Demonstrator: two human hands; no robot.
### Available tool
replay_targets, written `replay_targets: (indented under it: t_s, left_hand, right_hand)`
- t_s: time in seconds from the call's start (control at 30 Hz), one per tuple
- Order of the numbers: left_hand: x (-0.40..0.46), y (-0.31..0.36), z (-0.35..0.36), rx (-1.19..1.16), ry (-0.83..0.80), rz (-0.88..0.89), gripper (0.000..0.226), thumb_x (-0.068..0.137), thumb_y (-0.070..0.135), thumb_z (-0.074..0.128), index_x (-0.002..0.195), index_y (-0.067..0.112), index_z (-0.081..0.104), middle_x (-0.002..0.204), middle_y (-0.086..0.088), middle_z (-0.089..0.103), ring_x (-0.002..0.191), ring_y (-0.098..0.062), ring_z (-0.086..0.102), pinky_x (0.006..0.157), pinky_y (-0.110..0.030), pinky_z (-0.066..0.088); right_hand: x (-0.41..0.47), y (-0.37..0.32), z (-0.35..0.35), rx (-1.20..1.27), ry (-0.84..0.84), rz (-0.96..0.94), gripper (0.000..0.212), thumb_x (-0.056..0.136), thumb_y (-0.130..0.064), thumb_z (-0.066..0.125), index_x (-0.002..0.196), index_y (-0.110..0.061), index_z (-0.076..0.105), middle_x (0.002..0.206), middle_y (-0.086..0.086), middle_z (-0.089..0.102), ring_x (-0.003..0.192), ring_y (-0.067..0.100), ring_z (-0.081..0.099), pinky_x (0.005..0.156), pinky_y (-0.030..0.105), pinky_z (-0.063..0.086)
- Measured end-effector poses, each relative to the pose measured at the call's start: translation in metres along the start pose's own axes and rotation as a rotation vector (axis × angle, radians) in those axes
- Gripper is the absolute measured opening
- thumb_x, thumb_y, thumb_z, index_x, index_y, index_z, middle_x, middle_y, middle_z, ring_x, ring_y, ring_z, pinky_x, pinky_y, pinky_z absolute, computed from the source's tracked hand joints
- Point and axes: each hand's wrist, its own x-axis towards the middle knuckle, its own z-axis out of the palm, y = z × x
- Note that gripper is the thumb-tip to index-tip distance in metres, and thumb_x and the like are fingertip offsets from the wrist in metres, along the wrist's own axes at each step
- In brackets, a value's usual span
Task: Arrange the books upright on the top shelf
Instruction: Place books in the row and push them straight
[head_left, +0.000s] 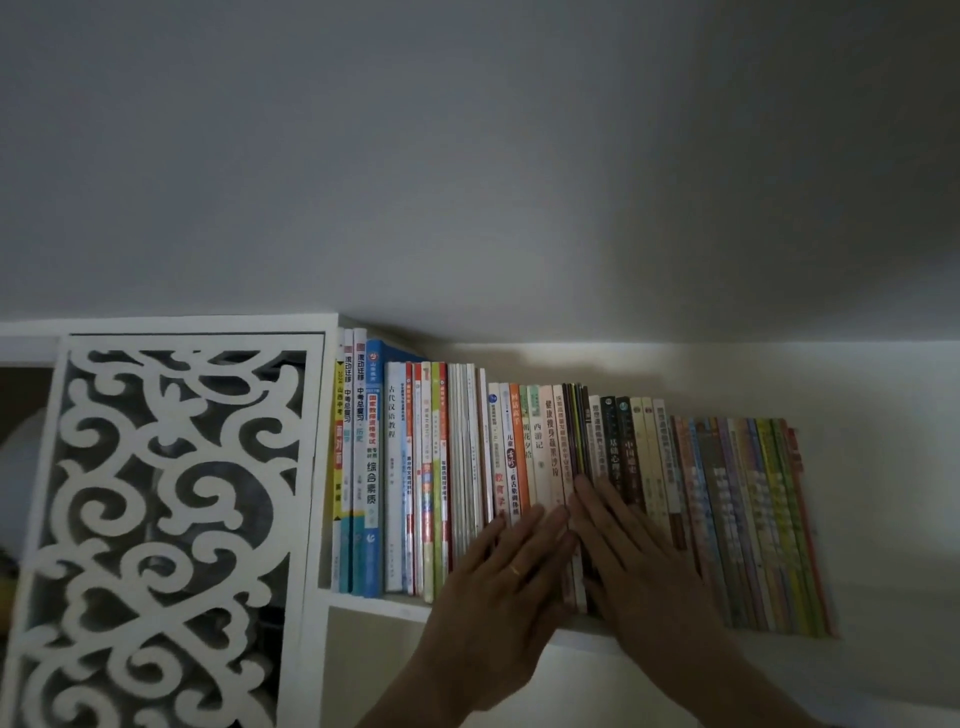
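Head cam, dim light, looking up at a white top shelf under a grey ceiling. A row of books stands upright, spines out, running from the shelf's left wall to approx the right third of the view; the right-end books lean slightly right and look blurred.

Left hand: grip flat, fingers straight and together, pressing on the lower spines near the row's middle, around the orange-spine book. Nothing clasped. Ring on one finger.

Right hand: grip also flat, fingers extended, laid on spines just right of the left hand, by the dark-spine books. Holds nothing. Fingertips of both hands nearly meet at a thin pale book; can't tell if they touch.

Far left of row: tall blue-spine book next to white/yellow ones. Left of the shelf bay: white carved fretwork panel, scroll pattern, dark behind it.
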Motion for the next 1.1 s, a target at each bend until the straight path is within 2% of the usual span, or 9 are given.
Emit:
replay_targets:
  t_s: [0.1, 0.23, 0.33, 0.43, 0.53, 0.67, 0.77, 0.93, 1.1]
  left_hand:
    - [-0.005, -0.004, -0.013, -0.004, 0.013, -0.017, 0.058, 0.109, 0.042, 0.028, 0.163, 0.022, 0.021, 0.172, 0.001, 0.009, 0.159, -0.021, 0.005, 0.124, -0.051, 0.026]
    - [-0.027, -0.036, -0.024, 0.036, 0.042, -0.159, 0.071, 0.101, 0.033, 0.040, 0.164, 0.019, 0.011, 0.172, -0.003, 0.004, 0.159, -0.022, 0.005, 0.127, -0.045, 0.018]
    - [-0.044, -0.062, -0.015, 0.061, -0.031, -0.188, 0.076, 0.097, 0.038, 0.045, 0.164, 0.021, 0.012, 0.172, 0.001, 0.005, 0.158, -0.018, 0.006, 0.126, -0.041, 0.021]
    - [-0.046, -0.075, -0.001, -0.018, -0.094, -0.207, 0.073, 0.101, 0.044, 0.035, 0.164, 0.029, 0.003, 0.171, 0.011, -0.006, 0.158, -0.012, -0.004, 0.124, -0.041, 0.020]
    - [-0.043, -0.074, -0.006, -0.047, -0.081, -0.184, 0.069, 0.104, 0.044, 0.029, 0.163, 0.034, -0.003, 0.169, 0.018, -0.016, 0.156, -0.007, -0.014, 0.125, -0.041, 0.009]
    - [-0.055, -0.078, -0.024, 0.016, 0.069, -0.292, 0.065, 0.104, 0.037, 0.035, 0.164, 0.020, 0.016, 0.172, 0.000, 0.007, 0.158, -0.020, 0.008, 0.126, -0.047, 0.022]
    - [-0.062, -0.090, -0.021, 0.073, 0.113, -0.417, 0.066, 0.107, 0.048, 0.031, 0.163, 0.016, 0.018, 0.172, -0.004, 0.008, 0.158, -0.023, 0.009, 0.123, -0.049, 0.020]
    - [-0.063, -0.099, -0.011, 0.121, 0.078, -0.429, 0.073, 0.105, 0.057, 0.034, 0.164, 0.018, 0.016, 0.172, -0.001, 0.005, 0.159, -0.022, 0.006, 0.122, -0.048, 0.019]
    - [-0.051, -0.089, -0.014, 0.139, 0.089, -0.277, 0.074, 0.098, 0.038, 0.047, 0.163, 0.017, 0.019, 0.172, -0.003, 0.008, 0.158, -0.023, 0.010, 0.120, -0.054, 0.022]
  right_hand:
    - [0.002, -0.004, -0.008, 0.016, -0.010, 0.012, 0.061, 0.092, -0.030, 0.046, 0.149, -0.006, 0.046, 0.162, 0.014, 0.034, 0.152, 0.027, 0.024, 0.120, 0.044, 0.020]
    - [0.014, -0.024, -0.017, 0.061, 0.010, -0.057, 0.085, 0.071, -0.019, 0.082, 0.148, -0.006, 0.048, 0.159, 0.014, 0.038, 0.150, 0.025, 0.028, 0.122, 0.040, 0.012]
    - [0.024, -0.041, -0.001, 0.085, 0.047, -0.172, 0.067, 0.086, -0.020, 0.059, 0.150, -0.009, 0.043, 0.160, 0.011, 0.037, 0.152, 0.024, 0.025, 0.123, 0.041, 0.012]
    - [0.030, -0.051, 0.028, 0.072, 0.007, -0.191, 0.062, 0.091, -0.024, 0.041, 0.151, -0.012, 0.037, 0.159, 0.009, 0.040, 0.153, 0.023, 0.022, 0.122, 0.043, 0.013]
    - [0.031, -0.054, 0.037, 0.073, 0.024, -0.184, 0.061, 0.089, -0.024, 0.041, 0.149, -0.010, 0.036, 0.156, 0.011, 0.044, 0.154, 0.022, 0.020, 0.122, 0.043, 0.014]
    - [0.043, -0.066, 0.019, 0.133, 0.055, -0.143, 0.067, 0.090, -0.029, 0.050, 0.153, -0.009, 0.036, 0.161, 0.012, 0.035, 0.154, 0.022, 0.019, 0.125, 0.041, 0.009]
    - [0.056, -0.079, 0.023, 0.125, 0.061, -0.163, 0.064, 0.094, -0.029, 0.049, 0.154, -0.011, 0.036, 0.163, 0.011, 0.032, 0.154, 0.028, 0.021, 0.125, 0.042, 0.008]
    - [0.057, -0.087, 0.041, 0.105, 0.105, -0.169, 0.061, 0.098, -0.028, 0.040, 0.155, -0.009, 0.034, 0.162, 0.013, 0.033, 0.153, 0.030, 0.026, 0.126, 0.045, 0.011]
    - [0.076, -0.092, 0.027, 0.140, 0.147, -0.124, 0.058, 0.101, -0.035, 0.038, 0.149, -0.005, 0.044, 0.158, 0.015, 0.039, 0.149, 0.029, 0.034, 0.124, 0.043, 0.016]
